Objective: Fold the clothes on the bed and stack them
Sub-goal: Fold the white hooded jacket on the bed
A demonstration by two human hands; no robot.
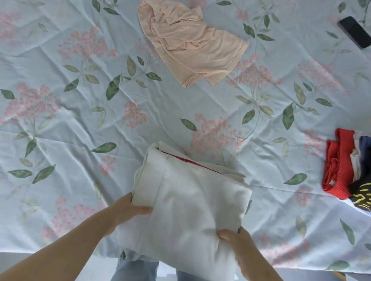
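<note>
Left hand (128, 210): thumb pressed on top of the white fold (189, 201), fingers tucked under it and out of sight, gripping its left side. Right hand (239, 245): same pinch at the near right corner, thumb above, fingers below. Fold is a thick, soft rectangle at the near edge of the bed (73, 116), its near part hanging past the edge; whether the far end rests on the sheet cannot be told. A red strip shows between the layers at the far side. Risk: both grips sit on the near half, so the far layers could droop and slide open if it is lifted, and the inner layer could slip out. The stack (348, 169) lies far right, uneven, red beside dark pieces; a heavy fold set off-centre could tip it. Peach top (186, 40) lies crumpled, well apart, not yet folded. Both forearms reach forward and converge, wrists low, palms turned inward.
</note>
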